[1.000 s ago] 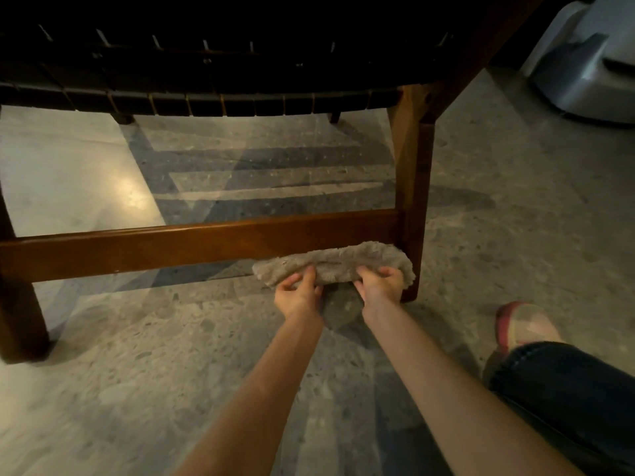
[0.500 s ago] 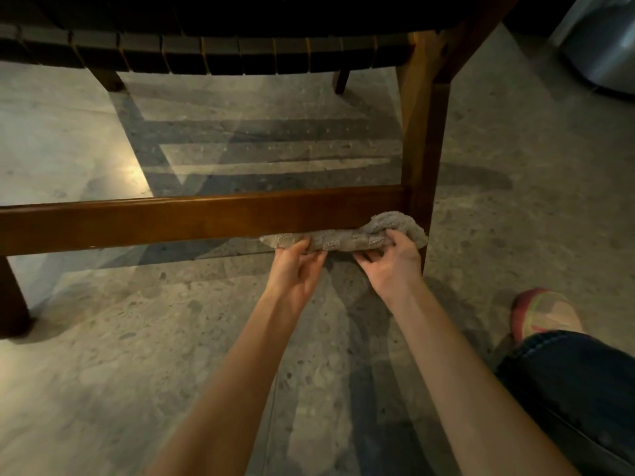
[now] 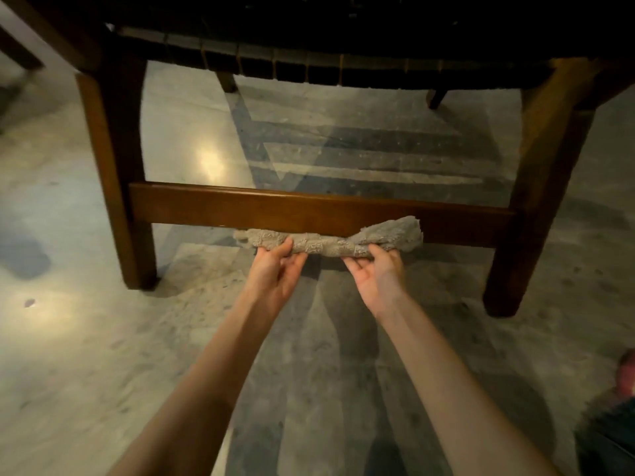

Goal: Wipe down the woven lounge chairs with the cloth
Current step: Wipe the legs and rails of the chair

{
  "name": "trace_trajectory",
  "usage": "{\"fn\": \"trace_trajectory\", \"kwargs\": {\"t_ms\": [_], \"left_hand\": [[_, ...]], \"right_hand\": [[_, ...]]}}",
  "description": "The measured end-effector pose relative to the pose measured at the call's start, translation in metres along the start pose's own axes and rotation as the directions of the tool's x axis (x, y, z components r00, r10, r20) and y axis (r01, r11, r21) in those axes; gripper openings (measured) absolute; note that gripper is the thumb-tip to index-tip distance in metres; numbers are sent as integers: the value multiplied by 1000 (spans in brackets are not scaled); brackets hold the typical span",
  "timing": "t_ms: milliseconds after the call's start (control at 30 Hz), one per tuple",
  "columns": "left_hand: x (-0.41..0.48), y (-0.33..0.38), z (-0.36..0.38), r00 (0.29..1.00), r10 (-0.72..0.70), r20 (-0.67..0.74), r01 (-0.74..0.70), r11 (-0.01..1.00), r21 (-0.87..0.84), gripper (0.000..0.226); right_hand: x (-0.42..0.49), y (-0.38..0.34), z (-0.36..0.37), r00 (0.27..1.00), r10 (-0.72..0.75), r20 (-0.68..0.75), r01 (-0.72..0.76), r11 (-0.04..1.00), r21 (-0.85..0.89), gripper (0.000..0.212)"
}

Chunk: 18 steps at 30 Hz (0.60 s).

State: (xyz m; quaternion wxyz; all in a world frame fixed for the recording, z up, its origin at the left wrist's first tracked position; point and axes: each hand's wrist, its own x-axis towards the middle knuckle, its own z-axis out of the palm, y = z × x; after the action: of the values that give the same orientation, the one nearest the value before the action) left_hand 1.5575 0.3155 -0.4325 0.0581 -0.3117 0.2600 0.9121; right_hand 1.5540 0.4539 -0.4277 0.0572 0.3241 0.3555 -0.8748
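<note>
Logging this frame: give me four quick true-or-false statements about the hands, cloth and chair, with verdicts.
1. Both the left hand and the right hand grip the cloth. True.
2. The cloth is spread flat on the woven seat. False: it is bunched lengthwise against the lower edge of the wooden crossbar.
3. The crossbar runs between two chair legs. True.
4. The right hand rests on the floor. False: it grips the cloth near its right end, at the crossbar.
</note>
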Motion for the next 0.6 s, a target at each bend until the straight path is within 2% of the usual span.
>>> {"fn": "trace_trajectory", "kwargs": {"t_ms": [133,267,333,500,600], "left_hand": [[-5,62,-36,988,120,-94,-119,993,15,29],[-11,115,-65,974,162,-156,-156,987,47,48],[-11,128,-71,965,177,-191,-166,984,70,44],[-14,120,-62,950,250,-188,-224,963,151,66],[-20,95,-44,960,244,-141,-221,962,163,52]], "right_hand": [[-15,51,47,980,127,153,-116,990,-75,37],[-28,82,84,930,270,252,-236,959,-157,50],[-32,89,95,914,317,254,-283,945,-164,57],[-30,85,97,932,316,179,-302,948,-99,50],[-23,70,81,966,249,75,-245,968,-48,44]]}}
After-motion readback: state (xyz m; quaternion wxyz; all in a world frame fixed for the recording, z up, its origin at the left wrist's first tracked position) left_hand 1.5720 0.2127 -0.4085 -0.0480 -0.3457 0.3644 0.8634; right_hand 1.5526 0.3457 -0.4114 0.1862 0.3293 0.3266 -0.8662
